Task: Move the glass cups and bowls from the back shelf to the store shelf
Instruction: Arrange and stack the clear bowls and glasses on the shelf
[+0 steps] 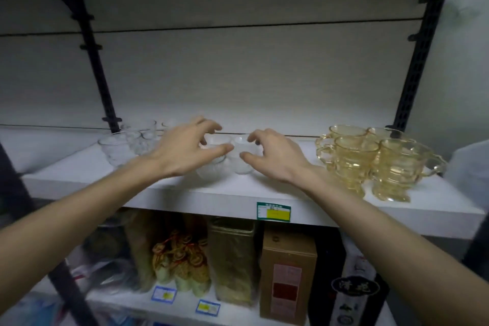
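Two small clear glass cups stand side by side on the white shelf (185,193). My left hand (185,148) arches over the left cup (214,164), with the thumb across its front and the fingers curled behind its rim. Beside it, my right hand (275,156) curls round the right cup (242,167), thumb at the front wall and fingers at the far rim. Both cups rest on the shelf board. More clear glass cups and bowls (124,143) cluster at the shelf's back left.
Several amber glass handled cups (370,161) stand in stacks at the shelf's right. Black slotted uprights (98,74) flank the bay. A price label (273,211) sits on the shelf edge. Boxes and packets (288,272) fill the shelf below.
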The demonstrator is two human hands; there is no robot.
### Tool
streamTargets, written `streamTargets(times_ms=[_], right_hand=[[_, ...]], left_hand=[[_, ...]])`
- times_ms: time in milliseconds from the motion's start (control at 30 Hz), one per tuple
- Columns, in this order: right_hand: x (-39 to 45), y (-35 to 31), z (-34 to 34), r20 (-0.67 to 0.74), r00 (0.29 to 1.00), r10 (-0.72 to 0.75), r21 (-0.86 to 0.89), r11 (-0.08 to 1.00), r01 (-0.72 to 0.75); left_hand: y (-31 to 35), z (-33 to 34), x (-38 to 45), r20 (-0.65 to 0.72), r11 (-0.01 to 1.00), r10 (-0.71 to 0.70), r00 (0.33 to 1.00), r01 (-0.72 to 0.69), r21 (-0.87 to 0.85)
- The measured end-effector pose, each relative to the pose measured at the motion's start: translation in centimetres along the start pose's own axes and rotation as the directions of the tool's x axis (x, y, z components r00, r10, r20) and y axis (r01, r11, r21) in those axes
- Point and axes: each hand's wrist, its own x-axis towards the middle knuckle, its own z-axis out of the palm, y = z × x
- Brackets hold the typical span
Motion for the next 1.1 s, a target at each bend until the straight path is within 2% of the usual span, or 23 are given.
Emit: streamTargets(times_ms=[100,267,400,567,700,767,900,1100], right_hand=[[0.1,-0.9,1.4,-0.072,0.989,0.127,0.05,0.991,-0.123],[0.1,-1.8,2.6,-0.084,0.987,0.14,-0.009,0.99,-0.141],[0.3,-2.0,2.9,-0.107,0.978,0.179,0.012,0.984,-0.179],[0.4,-1.6,1.3,-0.246,0.945,0.217,0.212,0.963,-0.166],[3.8,-1.8,0.7,-0.31,0.906,0.29,0.362,0.917,-0.169],[5.4,-1.5,1.2,-0.278,0.907,0.318,0.376,0.904,-0.202],[6.9,-0.6,2.5,-0.18,0.926,0.332,0.353,0.9,-0.255],[6.9,0.2,4.3,-0.093,0.948,0.306,0.261,0.926,-0.274]], left_hand=[[-0.7,1.4,-1.9,-0.041,0.998,-0.013,0.999,0.015,0.055],[-2.5,2.6,-1.8,-0.068,0.996,-0.077,0.995,0.08,0.028],[-3.3,3.3,-1.8,-0.048,0.99,-0.109,0.993,0.105,-0.091],[-3.8,2.7,-1.5,-0.173,0.905,-0.187,0.967,0.101,-0.414],[-3.2,1.8,1.8,-0.284,0.88,-0.239,0.929,0.083,-0.468],[-2.8,2.1,3.6,-0.259,0.877,-0.256,0.931,0.11,-0.468],[-3.0,4.4,5.4,-0.112,0.895,-0.232,0.966,0.167,-0.413],[-4.1,6.8,5.2,0.013,0.879,-0.26,0.965,0.243,-0.41]])
